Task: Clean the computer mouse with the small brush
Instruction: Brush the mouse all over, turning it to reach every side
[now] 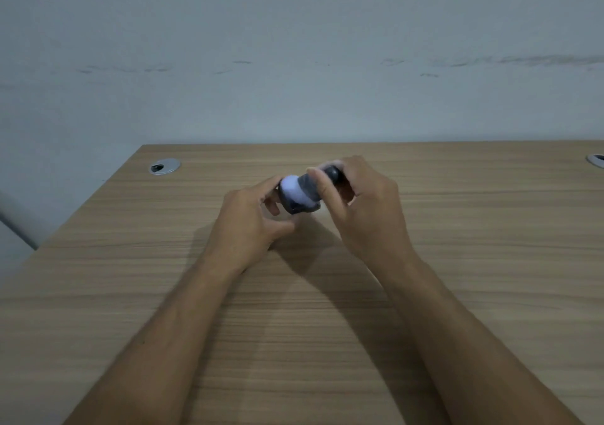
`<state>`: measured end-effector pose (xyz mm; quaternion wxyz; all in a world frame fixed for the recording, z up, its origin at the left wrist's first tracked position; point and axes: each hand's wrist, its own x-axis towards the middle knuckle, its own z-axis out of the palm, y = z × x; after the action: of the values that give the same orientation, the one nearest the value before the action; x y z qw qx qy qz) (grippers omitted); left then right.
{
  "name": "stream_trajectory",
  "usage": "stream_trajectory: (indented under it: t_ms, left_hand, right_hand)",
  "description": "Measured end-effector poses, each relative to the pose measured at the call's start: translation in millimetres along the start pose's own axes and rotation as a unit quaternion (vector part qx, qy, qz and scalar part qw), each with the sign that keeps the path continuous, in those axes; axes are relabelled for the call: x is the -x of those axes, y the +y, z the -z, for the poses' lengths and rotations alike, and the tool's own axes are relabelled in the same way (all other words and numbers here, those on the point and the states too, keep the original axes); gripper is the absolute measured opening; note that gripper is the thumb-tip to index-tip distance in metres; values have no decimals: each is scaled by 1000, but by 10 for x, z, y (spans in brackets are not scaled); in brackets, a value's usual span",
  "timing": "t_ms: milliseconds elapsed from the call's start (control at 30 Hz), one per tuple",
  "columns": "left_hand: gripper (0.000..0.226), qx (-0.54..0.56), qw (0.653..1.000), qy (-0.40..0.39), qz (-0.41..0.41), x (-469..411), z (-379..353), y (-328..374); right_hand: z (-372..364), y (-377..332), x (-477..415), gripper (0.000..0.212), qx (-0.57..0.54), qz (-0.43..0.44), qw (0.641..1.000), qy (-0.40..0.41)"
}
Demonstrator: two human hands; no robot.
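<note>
Mouse (299, 195) sits gripped in the left hand (251, 218), raised off the counter (130, 293) so the right hand (362, 208), clutching the brush (333, 173), can reach it.

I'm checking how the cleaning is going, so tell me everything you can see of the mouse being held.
The mouse is small and dark grey to black, with a pale bluish-white patch on the side facing the camera, though blur hides finer parts. It is held up above the wooden desk, tilted rather than flat. The left hand grips its left side and underside. The right hand presses the small brush, a dark blurred shape, against its upper right. Buttons, wheel and cable cannot be made out.
</note>
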<state>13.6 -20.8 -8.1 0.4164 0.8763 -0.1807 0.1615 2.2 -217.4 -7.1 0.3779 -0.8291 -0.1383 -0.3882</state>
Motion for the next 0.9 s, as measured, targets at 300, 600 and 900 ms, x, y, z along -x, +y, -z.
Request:
stream_trajectory:
  t_ms: [300,600,900]
  left_hand:
    - [43,-41,999,5,-23,-45,-55,-49]
    - [61,-42,999,4,-29,-32,-85,6]
    - [59,157,983,24,90,-31,-112,-115]
  right_hand:
    - [-68,-43,2,21,35,52,998,0]
    - [52,34,-10,25,11,42,999,-13]
    - [79,197,-16,18,16,-53,998,40]
